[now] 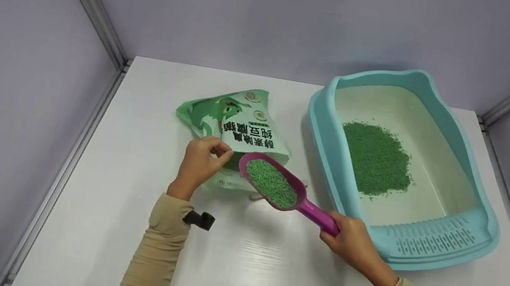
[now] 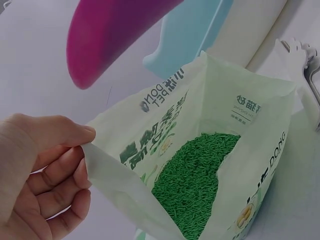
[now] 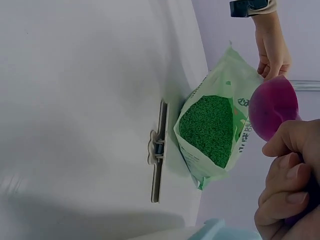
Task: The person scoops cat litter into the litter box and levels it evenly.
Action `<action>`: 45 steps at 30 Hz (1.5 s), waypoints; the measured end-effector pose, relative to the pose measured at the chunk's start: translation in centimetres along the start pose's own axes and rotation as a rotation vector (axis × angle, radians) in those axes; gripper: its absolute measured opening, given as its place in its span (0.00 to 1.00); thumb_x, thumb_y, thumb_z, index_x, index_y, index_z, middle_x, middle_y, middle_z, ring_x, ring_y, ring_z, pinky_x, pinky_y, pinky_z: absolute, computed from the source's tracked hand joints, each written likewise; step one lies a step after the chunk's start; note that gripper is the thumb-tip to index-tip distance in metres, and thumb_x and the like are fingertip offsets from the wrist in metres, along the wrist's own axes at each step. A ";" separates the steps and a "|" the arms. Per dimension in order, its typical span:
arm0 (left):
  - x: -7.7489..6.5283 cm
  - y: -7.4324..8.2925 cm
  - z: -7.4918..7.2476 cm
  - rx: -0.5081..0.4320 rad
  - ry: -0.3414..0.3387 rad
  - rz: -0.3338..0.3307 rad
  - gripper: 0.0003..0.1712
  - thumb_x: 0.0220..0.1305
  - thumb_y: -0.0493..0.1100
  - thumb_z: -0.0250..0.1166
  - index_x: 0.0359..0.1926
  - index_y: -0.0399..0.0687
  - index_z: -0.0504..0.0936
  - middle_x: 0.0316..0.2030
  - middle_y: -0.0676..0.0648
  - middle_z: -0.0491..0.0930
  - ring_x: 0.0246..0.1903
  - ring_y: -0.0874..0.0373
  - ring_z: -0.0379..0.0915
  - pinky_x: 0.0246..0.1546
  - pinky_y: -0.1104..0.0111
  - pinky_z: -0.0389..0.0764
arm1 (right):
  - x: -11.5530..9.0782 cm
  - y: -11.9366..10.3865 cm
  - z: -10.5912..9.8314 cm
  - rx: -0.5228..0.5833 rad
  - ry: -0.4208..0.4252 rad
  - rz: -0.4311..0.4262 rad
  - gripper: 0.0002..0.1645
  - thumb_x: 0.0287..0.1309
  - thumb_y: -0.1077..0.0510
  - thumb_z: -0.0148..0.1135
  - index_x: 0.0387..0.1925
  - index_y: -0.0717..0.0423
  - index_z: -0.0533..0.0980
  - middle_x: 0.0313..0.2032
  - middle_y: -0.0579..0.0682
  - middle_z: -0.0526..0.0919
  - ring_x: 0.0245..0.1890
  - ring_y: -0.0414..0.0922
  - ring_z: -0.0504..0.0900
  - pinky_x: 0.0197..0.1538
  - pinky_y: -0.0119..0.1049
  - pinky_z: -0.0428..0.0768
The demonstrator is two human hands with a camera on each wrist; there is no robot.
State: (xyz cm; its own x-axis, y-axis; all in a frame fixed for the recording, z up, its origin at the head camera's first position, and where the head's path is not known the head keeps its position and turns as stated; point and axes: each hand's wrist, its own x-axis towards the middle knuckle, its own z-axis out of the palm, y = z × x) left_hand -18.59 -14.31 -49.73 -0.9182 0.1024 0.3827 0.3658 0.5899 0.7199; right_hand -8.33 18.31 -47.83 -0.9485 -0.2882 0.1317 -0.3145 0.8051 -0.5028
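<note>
My right hand (image 1: pixel 353 242) grips the handle of a magenta scoop (image 1: pixel 315 215), which is heaped with green pellet cat litter (image 1: pixel 274 183). The scoop is held in the air, its tip overlapping the bag's mouth in the head view. A green and white cat litter bag (image 1: pixel 251 134) stands on the table with its mouth open, and green pellets (image 2: pixel 195 185) show inside. Between thumb and forefinger, my left hand (image 2: pixel 47 175) pinches the edge of the bag's mouth. In the right wrist view, the scoop's underside (image 3: pixel 272 107) is beside the bag (image 3: pixel 237 75).
To the right stands a light blue litter box (image 1: pixel 337 149) with a patch of green pellets (image 1: pixel 376 161) on its pale floor. A sealing clip (image 3: pixel 158 150) lies on the white table (image 1: pixel 233 274) by the bag. Pale walls (image 1: pixel 286 19) enclose the table's back and sides.
</note>
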 end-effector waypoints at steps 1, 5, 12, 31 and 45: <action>0.0 0.0 0.0 0.000 -0.005 -0.001 0.05 0.57 0.37 0.68 0.29 0.38 0.86 0.26 0.41 0.85 0.28 0.50 0.82 0.35 0.58 0.84 | 0.0 0.0 -0.3 -0.002 -0.002 0.003 0.09 0.41 0.68 0.63 0.19 0.58 0.69 0.14 0.42 0.62 0.16 0.34 0.59 0.20 0.24 0.59; 0.2 0.2 -0.3 -0.001 -0.038 -0.013 0.05 0.57 0.37 0.68 0.29 0.39 0.86 0.26 0.41 0.85 0.29 0.49 0.81 0.35 0.58 0.84 | 0.1 0.1 -1.4 -0.023 -0.015 0.009 0.07 0.43 0.68 0.64 0.22 0.60 0.72 0.14 0.43 0.64 0.16 0.34 0.60 0.20 0.24 0.59; 0.7 0.7 -1.0 0.009 -0.131 -0.052 0.05 0.58 0.38 0.68 0.29 0.40 0.87 0.28 0.41 0.86 0.31 0.49 0.82 0.37 0.58 0.83 | 0.3 0.7 -4.1 -0.034 -0.038 0.005 0.09 0.44 0.68 0.65 0.21 0.58 0.72 0.14 0.41 0.62 0.17 0.33 0.58 0.21 0.24 0.57; 0.9 0.8 -1.4 -0.007 -0.202 -0.115 0.04 0.57 0.38 0.69 0.30 0.41 0.88 0.29 0.42 0.87 0.32 0.48 0.82 0.37 0.59 0.83 | -0.2 2.5 -8.3 -0.046 -0.003 -0.065 0.09 0.44 0.69 0.66 0.21 0.56 0.73 0.13 0.40 0.65 0.16 0.26 0.57 0.19 0.23 0.58; 0.7 0.7 -1.4 -0.009 -0.180 -0.096 0.04 0.57 0.37 0.69 0.29 0.40 0.87 0.29 0.42 0.87 0.31 0.49 0.82 0.37 0.59 0.83 | -0.1 5.0 -11.6 -0.070 0.066 -0.195 0.09 0.41 0.69 0.68 0.19 0.55 0.75 0.12 0.37 0.68 0.13 0.19 0.55 0.14 0.16 0.59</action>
State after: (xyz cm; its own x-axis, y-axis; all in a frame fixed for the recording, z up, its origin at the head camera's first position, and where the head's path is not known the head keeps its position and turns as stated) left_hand -18.79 -14.96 -48.10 -0.9609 0.1882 0.2030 0.2761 0.5970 0.7533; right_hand -10.29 28.36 -40.39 -0.8692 -0.4092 0.2776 -0.4920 0.7723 -0.4018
